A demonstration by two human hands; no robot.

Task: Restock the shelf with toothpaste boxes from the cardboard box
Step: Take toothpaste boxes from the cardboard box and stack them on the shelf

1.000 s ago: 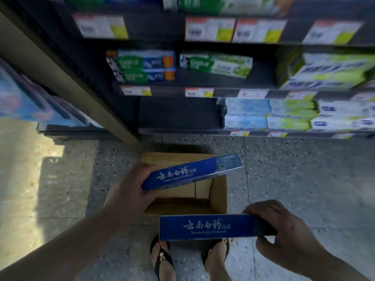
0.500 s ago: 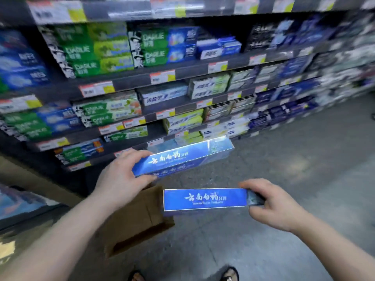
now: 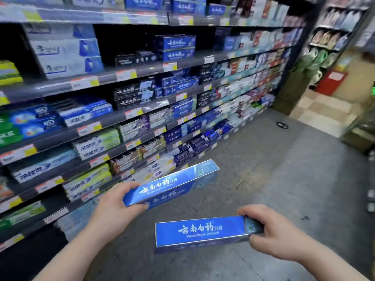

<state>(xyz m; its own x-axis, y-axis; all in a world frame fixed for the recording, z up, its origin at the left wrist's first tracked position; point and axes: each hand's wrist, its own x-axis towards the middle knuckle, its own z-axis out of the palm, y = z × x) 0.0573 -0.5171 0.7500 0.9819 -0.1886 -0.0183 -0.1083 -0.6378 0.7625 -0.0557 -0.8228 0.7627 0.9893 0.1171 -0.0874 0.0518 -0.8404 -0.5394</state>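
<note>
Well, both hands are loaded: the left hand [image 3: 113,209] has its grip closed round the near-left end of one blue toothpaste box [image 3: 172,185], which juts out to the far right over the floor [image 3: 284,179], and the right hand [image 3: 272,236] pinches the right end of a second blue box [image 3: 200,232], held nearer. Each is held by one end only, so a long box may swing or slip on the lift. The matching blue boxes [image 3: 175,47] sit high on the shelf [image 3: 142,71], beside black ones [image 3: 135,59]; a hurried push could knock neighbours off or land the stock in the wrong row. The cardboard box is out of sight
</note>
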